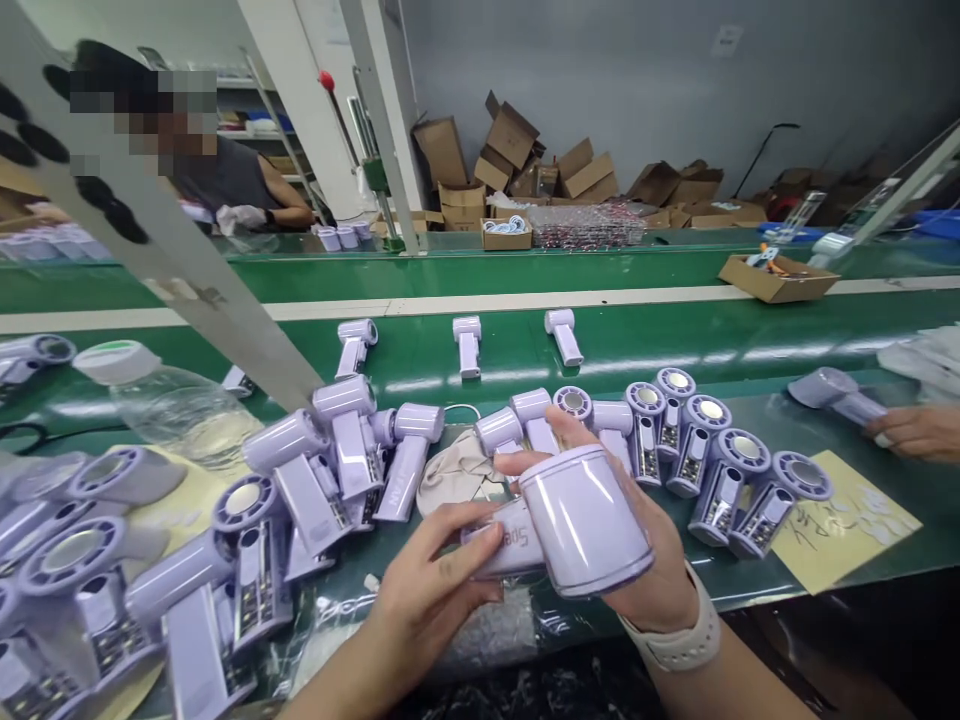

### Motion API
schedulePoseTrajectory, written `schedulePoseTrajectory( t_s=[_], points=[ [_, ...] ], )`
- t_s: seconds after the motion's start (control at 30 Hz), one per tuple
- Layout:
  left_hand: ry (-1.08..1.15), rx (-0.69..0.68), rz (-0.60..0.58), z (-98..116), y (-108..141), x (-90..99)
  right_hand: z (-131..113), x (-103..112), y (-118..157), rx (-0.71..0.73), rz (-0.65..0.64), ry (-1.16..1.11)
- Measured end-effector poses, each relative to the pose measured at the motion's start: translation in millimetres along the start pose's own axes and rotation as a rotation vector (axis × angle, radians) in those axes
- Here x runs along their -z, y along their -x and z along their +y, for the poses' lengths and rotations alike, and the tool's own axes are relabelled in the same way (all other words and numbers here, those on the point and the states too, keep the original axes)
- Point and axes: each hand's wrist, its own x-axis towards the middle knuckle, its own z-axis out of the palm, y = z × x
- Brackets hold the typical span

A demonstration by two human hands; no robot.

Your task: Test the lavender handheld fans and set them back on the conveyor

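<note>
A glossy lavender handheld fan (589, 520), shaped like a small hair dryer, is held level above the bench. My right hand (660, 575) wraps round the back of its round head, fingers closed on it. My left hand (439, 575) pinches the handle, where printed letters show. On the left lies a heap of similar fans (300, 500), several with open handles baring their inner parts. Open-handled fans (724, 485) also stand in a cluster on the right. Just behind my hands is a beige cloth (454, 475).
Three fans lie on the green conveyor (660, 340). A clear bottle (180, 405) stands left beside a slanted metal post (187, 240). At right another person's hand (915, 432) holds a fan near a yellow sheet (844, 525). Across the line is a person (232, 180); cardboard boxes (517, 140) pile behind.
</note>
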Motion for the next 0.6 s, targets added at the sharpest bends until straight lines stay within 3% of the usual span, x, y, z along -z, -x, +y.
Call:
schedulePoseTrajectory(
  t_s=[0.1,0.2,0.47,0.6],
  points=[
    [-0.157,-0.069,0.070,1.1,-2.9,4.2,3.2,1.1,-6.3,0.031,0.043,-0.088],
    [-0.170,-0.050,0.089,8.9,-2.4,5.1,6.3,2.2,-12.5,0.013,0.102,-0.141],
    [0.199,0.226,0.288,12.0,6.3,-11.9,13.4,6.9,-22.2,-0.104,0.151,-0.226],
    [0.297,0.375,0.274,11.2,9.6,-18.2,18.7,1.4,-23.0,-0.073,0.162,-0.132]
  ],
)
